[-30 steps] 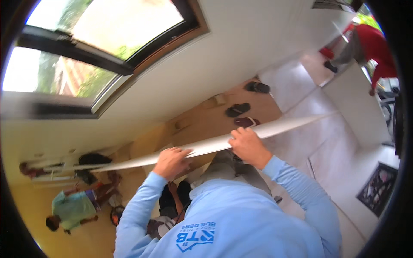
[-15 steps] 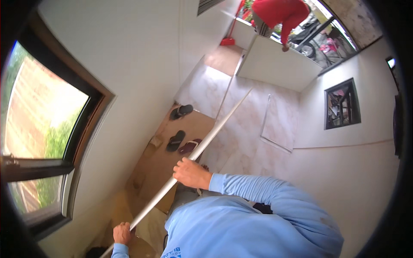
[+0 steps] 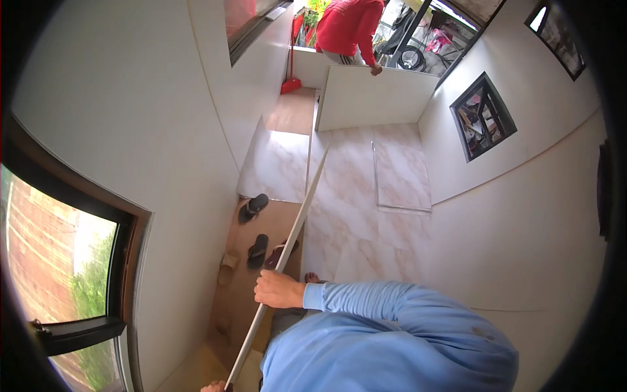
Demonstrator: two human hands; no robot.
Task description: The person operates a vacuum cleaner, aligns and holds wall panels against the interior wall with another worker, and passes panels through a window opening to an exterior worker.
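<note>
One long panel [image 3: 298,224], seen nearly edge-on, is slanting up from the lower border, where the left hand [image 3: 213,387] is touching its near end, too cropped to tell how far closed, while the right hand [image 3: 279,289] is curling tightly around its edge farther up. Sandals [image 3: 253,208] are lying left of it on brown floor [image 3: 281,210], and marbled floor [image 3: 349,215] is stretching between it and the right wall [image 3: 496,255]. Beyond its far tip, a person in red [image 3: 346,29] is gripping the top edge of a white board [image 3: 372,98].
</note>
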